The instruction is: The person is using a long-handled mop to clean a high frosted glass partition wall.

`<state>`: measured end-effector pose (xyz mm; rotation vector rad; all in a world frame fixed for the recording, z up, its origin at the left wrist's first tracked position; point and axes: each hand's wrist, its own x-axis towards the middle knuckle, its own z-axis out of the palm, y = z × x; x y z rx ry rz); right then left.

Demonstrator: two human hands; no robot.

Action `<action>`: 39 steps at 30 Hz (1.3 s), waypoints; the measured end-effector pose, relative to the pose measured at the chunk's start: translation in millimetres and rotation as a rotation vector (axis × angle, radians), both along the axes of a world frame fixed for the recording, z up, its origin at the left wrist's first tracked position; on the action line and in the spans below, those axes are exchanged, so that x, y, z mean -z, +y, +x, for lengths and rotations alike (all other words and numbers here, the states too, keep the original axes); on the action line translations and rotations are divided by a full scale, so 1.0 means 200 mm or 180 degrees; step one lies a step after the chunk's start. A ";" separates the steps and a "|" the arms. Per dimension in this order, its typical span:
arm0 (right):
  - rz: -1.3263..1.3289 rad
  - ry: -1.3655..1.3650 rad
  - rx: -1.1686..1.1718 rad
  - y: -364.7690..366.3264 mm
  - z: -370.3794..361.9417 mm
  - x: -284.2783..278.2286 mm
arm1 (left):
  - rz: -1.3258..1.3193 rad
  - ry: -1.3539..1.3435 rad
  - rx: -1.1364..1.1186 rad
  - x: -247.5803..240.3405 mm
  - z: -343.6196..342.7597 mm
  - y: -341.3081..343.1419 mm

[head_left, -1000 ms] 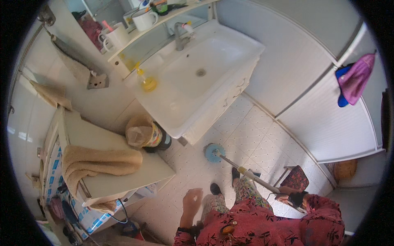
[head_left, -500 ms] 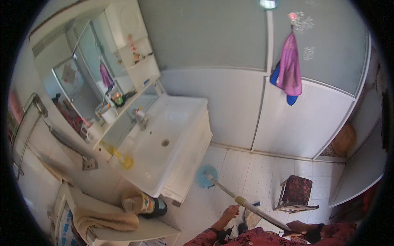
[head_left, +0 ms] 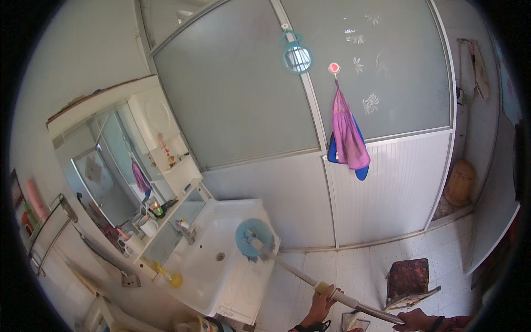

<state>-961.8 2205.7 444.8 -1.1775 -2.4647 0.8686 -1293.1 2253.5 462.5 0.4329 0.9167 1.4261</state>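
A long-handled mop (head_left: 296,272) with a round, light-blue head slants up and away from me. Its head (head_left: 254,238) shows over the right front corner of the white washbasin (head_left: 207,293), dark strands hanging below the disc. I cannot tell whether it touches the basin. My left hand (head_left: 319,307) is closed round the pole beside its yellowish collar (head_left: 322,287). Nearer the lower end of the pole, my right hand (head_left: 416,320) grips it, a dark band at the wrist.
A small dark-red patterned chair (head_left: 408,278) stands on the white tiled floor to the right. Behind is a frosted partition (head_left: 238,94) with a purple towel (head_left: 349,138) and a round blue-framed mirror (head_left: 297,58). Cups (head_left: 147,226) line the shelf under the wall mirror.
The mop head has risen from the floor to the basin's corner. My left hand, apart from the pole before, now holds it. The view has tilted upward.
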 end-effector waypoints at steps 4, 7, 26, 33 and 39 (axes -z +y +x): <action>0.0528 0.0579 0.0196 0.04 -0.06 0.10 | 0.0419 0.0513 -0.0214 -0.24 -0.04 0.10; 0.0556 0.0506 0.0545 -0.01 0.00 0.40 | 0.1001 0.0926 -0.0252 -0.35 -0.16 0.18; -0.0624 0.1063 0.0587 0.08 -0.27 0.56 | 0.2124 0.2247 -0.1183 -1.29 -0.65 0.27; -0.0620 0.1471 0.0621 0.23 -0.76 0.39 | 0.2295 0.2116 -0.1401 -1.47 -0.72 0.37; -0.0124 0.1196 0.0841 0.44 -1.27 0.07 | 0.2220 0.1860 -0.0775 -1.06 -0.71 0.38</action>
